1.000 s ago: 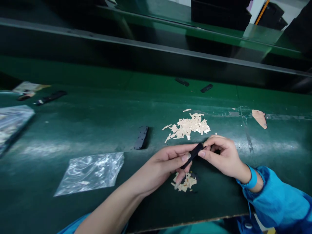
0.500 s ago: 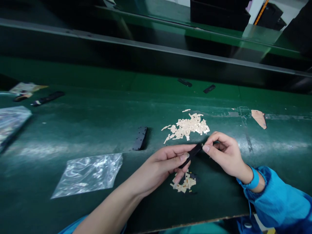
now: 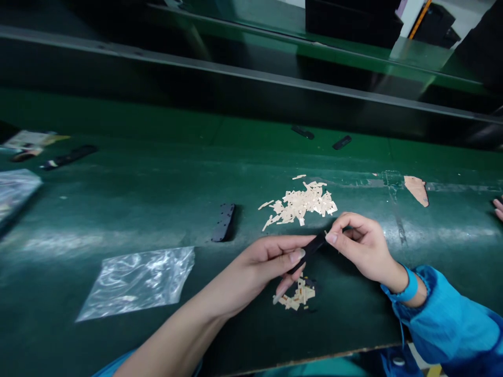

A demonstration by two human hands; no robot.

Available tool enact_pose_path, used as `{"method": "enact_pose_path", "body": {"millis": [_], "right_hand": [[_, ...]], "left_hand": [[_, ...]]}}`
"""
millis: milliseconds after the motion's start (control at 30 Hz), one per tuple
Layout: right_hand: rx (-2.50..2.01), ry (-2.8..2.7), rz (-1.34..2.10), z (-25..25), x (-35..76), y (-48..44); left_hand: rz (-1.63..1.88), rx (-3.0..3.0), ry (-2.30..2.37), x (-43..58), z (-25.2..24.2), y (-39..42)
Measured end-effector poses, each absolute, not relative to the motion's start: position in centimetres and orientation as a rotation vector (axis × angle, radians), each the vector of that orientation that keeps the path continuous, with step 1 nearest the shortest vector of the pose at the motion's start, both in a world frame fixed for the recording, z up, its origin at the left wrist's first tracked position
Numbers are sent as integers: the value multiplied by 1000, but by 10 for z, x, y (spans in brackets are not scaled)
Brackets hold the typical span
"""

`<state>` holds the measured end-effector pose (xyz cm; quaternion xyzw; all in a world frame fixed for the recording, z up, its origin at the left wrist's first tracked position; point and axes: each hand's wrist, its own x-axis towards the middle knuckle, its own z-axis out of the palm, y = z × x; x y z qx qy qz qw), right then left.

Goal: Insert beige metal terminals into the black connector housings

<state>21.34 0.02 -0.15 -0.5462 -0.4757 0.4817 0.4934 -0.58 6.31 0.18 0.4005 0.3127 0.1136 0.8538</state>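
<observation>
My left hand (image 3: 267, 262) grips a thin black strip part (image 3: 310, 250) between thumb and fingers, just above the green belt (image 3: 157, 199). My right hand (image 3: 359, 243) pinches the strip's far end with thumb and forefinger; a tiny pale tab may sit under the fingertips, too small to be sure. Below the hands lies a small heap of beige tabs (image 3: 296, 297). A larger heap of beige tabs (image 3: 301, 204) lies just beyond the hands.
Another black strip part (image 3: 223, 222) lies left of the hands. An empty clear plastic bag (image 3: 135, 283) is at lower left. Two black parts (image 3: 302, 132) (image 3: 341, 142) rest farther back. More parts (image 3: 68, 156) and a bag (image 3: 15, 191) sit far left. Another person's fingertip (image 3: 499, 207) shows at right.
The view has drifted slightly, with things at the left sliding further left. My right fingers shifted a little along the strip's end. A fingertip has appeared at the right edge.
</observation>
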Motion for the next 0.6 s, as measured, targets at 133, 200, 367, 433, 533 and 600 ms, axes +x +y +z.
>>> {"method": "enact_pose_path", "body": {"millis": [133,200,367,433,533,600], "right_hand": [[-1322,-1126,1251,-2,215,1],[-1312,-1060,1347,-3,217,4],[-1273,-942,1572,-9,221,9],[-1266,-992,1536,-9,220,7],[-1312,-1182,1347,-6,214,0],[-1373,-1301,1164,-5,210,-4]], "left_hand": [[235,882,671,-7,3,63],[229,928,664,-9,3,63],[201,1070,585,-9,5,64],[253,1084,608,-7,6,64],[361,1078,663,-1,5,63],[375,1101,656,2,2,62]]}}
